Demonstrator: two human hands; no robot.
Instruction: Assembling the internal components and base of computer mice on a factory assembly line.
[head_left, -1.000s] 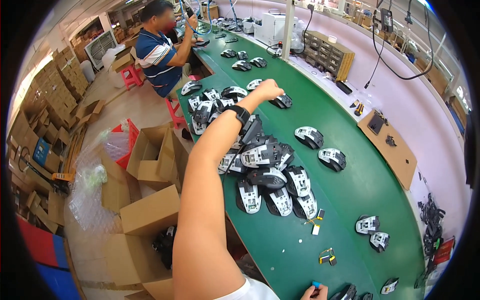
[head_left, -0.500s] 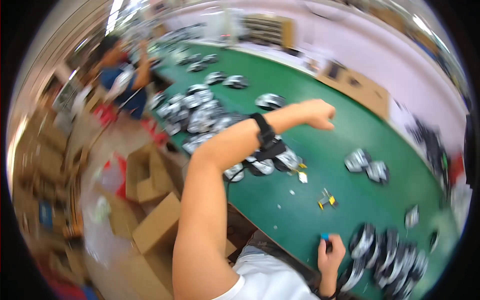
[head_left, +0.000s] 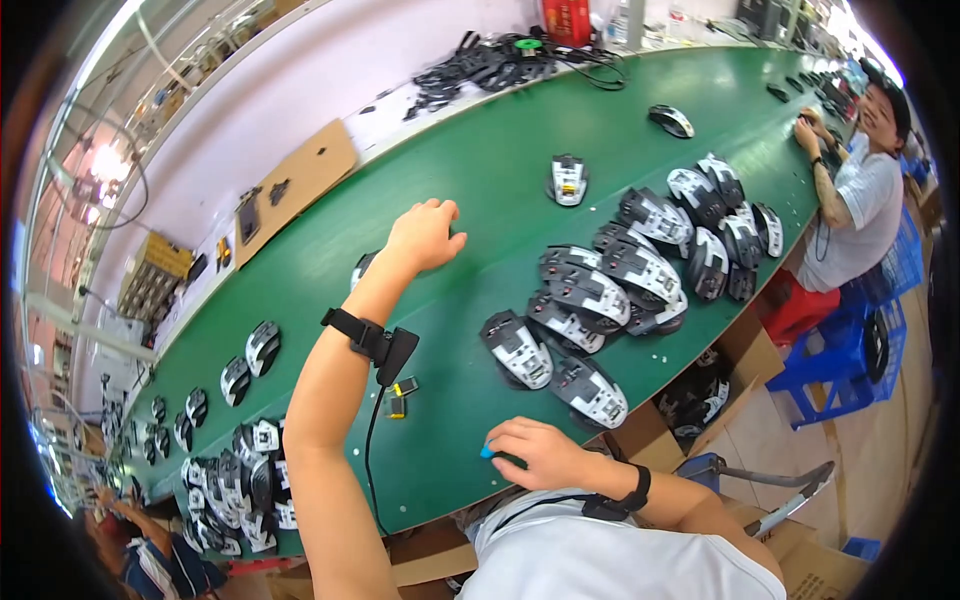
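Observation:
My left hand (head_left: 425, 235) reaches out over the green table, its fingers loosely bent and thumb apart, with nothing visible in it. A computer mouse (head_left: 362, 268) lies partly hidden behind that wrist. Close to the front edge, my right hand (head_left: 535, 455) pinches a small blue piece (head_left: 487, 451), mostly covered by the fingers. Just beyond it lie open-bodied mice, black with pale inner parts, one mouse (head_left: 590, 392) nearest. Two small yellow-and-dark parts (head_left: 397, 408) rest beside my left forearm. Farther off stands a single mouse (head_left: 567, 181) with a yellow part inside.
Several mice crowd the right, and another heap (head_left: 235, 490) sits lower left. A cardboard sheet (head_left: 300, 190) and tangled black parts (head_left: 480, 70) line the wall side. Co-workers sit at both ends; a blue stool (head_left: 840, 360) and cartons (head_left: 745, 375) stand beside the table.
The view has swung to the right, bringing the large right-hand group of mice and a co-worker into sight. My left hand is still extended; the blue piece stays in my right fingers.

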